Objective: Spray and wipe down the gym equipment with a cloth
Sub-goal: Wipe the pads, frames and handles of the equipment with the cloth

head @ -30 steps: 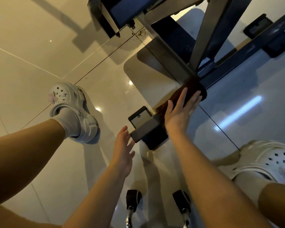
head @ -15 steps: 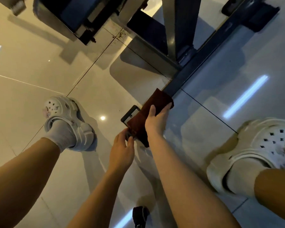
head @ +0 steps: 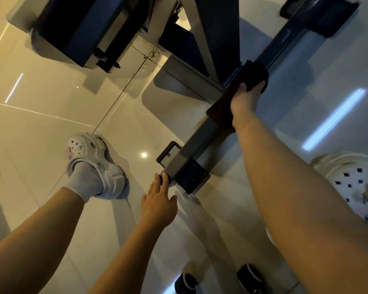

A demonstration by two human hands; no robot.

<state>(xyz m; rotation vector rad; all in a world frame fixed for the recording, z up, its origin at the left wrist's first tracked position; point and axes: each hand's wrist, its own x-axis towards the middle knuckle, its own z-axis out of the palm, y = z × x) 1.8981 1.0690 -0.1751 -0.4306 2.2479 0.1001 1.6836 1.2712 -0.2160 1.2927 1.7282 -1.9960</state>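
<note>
From the head camera, one dark cloth (head: 245, 81) lies draped over the metal base bar (head: 202, 136) of a piece of gym equipment that sits low on the glossy tiled floor (head: 51, 98). The right hand (head: 245, 100) presses down on the cloth, fingers curled over its far edge and gripping it, at the point where the bar meets the slanted uprights (head: 202, 39) of the frame. The left hand (head: 158, 205) is stretched out with its fingers straight and apart, holding nothing; its fingertips (head: 162, 180) reach the near end of the bar, just beside the black end cap (head: 192, 177). Two bare forearms run in from the bottom edge. Two white clogs show, one on each side of the bar: the left clog (head: 96, 164), worn over a pale sock, stands flat on the floor, and the right clog (head: 353, 177) is partly cut off at the frame's edge. Two dark round feet (head: 250, 274) of some other item sit at the bottom, too blurred to identify.
</note>
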